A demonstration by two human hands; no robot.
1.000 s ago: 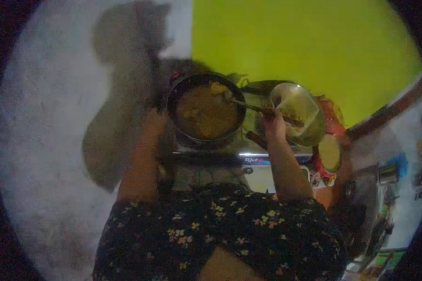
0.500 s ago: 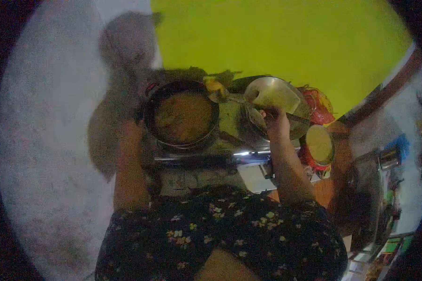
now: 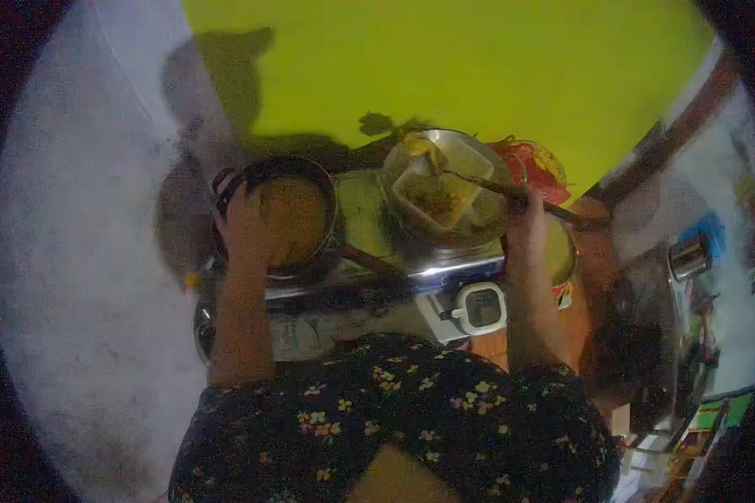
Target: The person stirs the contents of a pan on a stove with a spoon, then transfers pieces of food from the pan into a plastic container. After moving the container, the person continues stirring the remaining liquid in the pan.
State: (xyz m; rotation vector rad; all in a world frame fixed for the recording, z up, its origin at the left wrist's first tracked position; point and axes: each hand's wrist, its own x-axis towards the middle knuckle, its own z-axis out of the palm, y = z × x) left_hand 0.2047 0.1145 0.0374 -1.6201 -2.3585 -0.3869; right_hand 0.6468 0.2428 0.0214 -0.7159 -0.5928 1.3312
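My left hand (image 3: 247, 222) is closed at the left rim of a dark round pan (image 3: 331, 226), by its side handle; the fingers are dim and blurred. Orange-brown food or liquid (image 3: 292, 220) fills the pan. A long-handled cooking spoon (image 3: 486, 182) is gripped in my right hand (image 3: 524, 210). Its head carries a yellowish piece of food (image 3: 425, 155) over a shiny metal pot (image 3: 394, 214). Inside or on top of that pot sits a translucent square container (image 3: 478, 172) with some browned food (image 3: 439, 204) in it.
Pan and pot stand on a stove (image 3: 352, 298) against a yellow-green wall (image 3: 453, 67). A red plastic bag (image 3: 538, 172) lies behind the pot, and a round tub (image 3: 559, 251) is right of it. A white-framed square object (image 3: 481, 307) sits at the stove's front.
The spoon has gone from between the pan and pot to over the container, its handle now pointing right. My left hand has come further onto the pan's rim. The view has shifted.
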